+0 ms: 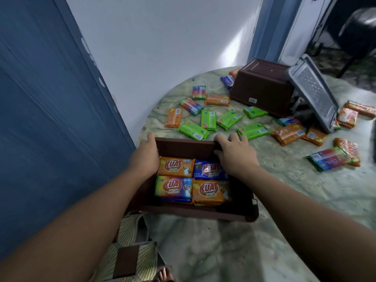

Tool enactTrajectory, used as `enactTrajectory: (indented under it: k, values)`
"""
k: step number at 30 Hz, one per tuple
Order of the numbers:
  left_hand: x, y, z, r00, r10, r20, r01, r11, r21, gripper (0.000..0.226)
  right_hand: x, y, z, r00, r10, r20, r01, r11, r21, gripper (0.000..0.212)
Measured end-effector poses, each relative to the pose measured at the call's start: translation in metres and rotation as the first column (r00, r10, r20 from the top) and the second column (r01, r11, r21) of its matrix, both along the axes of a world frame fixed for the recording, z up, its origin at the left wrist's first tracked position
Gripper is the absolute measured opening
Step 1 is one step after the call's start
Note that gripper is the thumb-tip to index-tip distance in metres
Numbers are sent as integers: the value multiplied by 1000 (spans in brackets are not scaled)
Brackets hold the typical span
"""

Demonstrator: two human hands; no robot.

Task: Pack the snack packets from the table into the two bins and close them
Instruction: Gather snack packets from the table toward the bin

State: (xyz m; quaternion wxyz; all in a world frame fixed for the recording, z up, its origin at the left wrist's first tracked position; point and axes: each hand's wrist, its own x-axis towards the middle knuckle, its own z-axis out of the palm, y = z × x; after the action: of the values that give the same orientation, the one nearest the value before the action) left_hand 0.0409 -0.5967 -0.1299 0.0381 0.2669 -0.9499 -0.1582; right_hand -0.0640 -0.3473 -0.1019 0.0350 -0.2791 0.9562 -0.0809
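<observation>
A brown bin point(189, 214) sits at the near edge of the round table with several snack packets point(193, 182) laid flat inside. My left hand point(145, 154) grips its far left corner. My right hand point(234, 153) grips the far right rim, fingers curled over the edge. A second brown bin point(262, 86) lies tipped on its side at the back of the table, its grey lid point(313, 94) propped open. Several green, orange and rainbow packets point(209, 119) lie scattered between the two bins and to the right.
The marble-patterned table point(203, 251) has a bare stretch in front of the near bin. A blue door point(50, 119) stands at left and a white wall behind. A patterned seat point(130, 251) shows below the table's left edge.
</observation>
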Motion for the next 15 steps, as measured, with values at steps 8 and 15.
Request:
enactTrajectory:
  k: [8,15]
  values:
    - [-40,-42,4,997,-71,-9,71,997,-8,32,-17,-36,4,995,-103,1,103,994,29,36]
    - [-48,-46,7,993,-120,-7,120,992,-41,33,-16,-44,-2,985,-169,-26,170,985,35,37]
